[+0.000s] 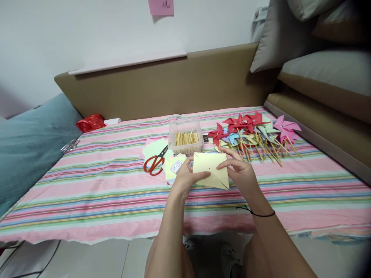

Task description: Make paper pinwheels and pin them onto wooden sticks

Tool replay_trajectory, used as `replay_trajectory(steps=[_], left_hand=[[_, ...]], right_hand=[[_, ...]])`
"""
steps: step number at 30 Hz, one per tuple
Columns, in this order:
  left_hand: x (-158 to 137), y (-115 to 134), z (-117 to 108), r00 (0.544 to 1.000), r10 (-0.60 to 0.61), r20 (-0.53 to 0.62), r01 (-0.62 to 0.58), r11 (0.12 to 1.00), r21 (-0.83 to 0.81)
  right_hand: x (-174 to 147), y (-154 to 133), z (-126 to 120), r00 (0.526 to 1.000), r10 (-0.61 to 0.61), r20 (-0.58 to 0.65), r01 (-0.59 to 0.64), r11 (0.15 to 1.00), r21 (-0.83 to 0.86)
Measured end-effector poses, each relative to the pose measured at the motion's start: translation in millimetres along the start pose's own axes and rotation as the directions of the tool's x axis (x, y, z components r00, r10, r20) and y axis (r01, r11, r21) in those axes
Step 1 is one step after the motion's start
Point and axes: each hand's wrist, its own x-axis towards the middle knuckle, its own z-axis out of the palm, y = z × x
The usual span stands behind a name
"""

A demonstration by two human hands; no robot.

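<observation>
Currently holding out a flat square of pale-yellow paper above a pink cloth with multicoloured stripes, with dark slits towards its corners and a small dark spot near its middle. Pinching its left side in the left grip, with the thumb across the upper face. Gripping its right side in the right grip, with one digit on the face and another by the top right corner. Wearing a thin black cord on the right wrist.

Lying just left of the paper: a stack of yellow sheets with a white printed card, partly hidden by the hand. Further left, resting on pale-green sheets: red-handled scissors with black blades. Standing just beyond: a clear plastic box holding thin wooden sticks. Heaped to the right: red, pink, blue, green and yellow paper pinwheels on sticks.
</observation>
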Motion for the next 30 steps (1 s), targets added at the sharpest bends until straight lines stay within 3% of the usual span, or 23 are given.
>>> replay_trajectory(steps=[12, 14, 17, 21, 30], left_hand=[[-1.5, -0.5, 1.3, 0.997, 0.073, -0.025, -0.072, 0.997, 0.03], [-1.5, -0.4, 2.0, 0.995, 0.092, -0.028, -0.092, 0.996, 0.022], [-1.2, -0.5, 2.6, 0.988, 0.134, -0.07, -0.133, 0.991, 0.03], [-0.1, -1.2, 2.7, 0.985, 0.14, -0.099, -0.138, 0.99, 0.025], [1.7, -3.9, 3.3, 0.984, 0.128, -0.123, -0.125, 0.992, 0.029]], right_hand=[[2.6, 1.1, 0.2, 0.999, -0.043, 0.011, 0.044, 0.997, -0.058], [2.8, -0.1, 1.6, 0.999, 0.011, -0.046, -0.011, 1.0, 0.01], [2.9, -1.6, 5.7, 0.966, 0.224, -0.126, -0.196, 0.959, 0.205], [1.0, -3.6, 13.6, 0.903, 0.429, -0.014, -0.412, 0.875, 0.256], [-1.6, -4.6, 18.9, 0.921, 0.385, -0.059, -0.37, 0.912, 0.177]])
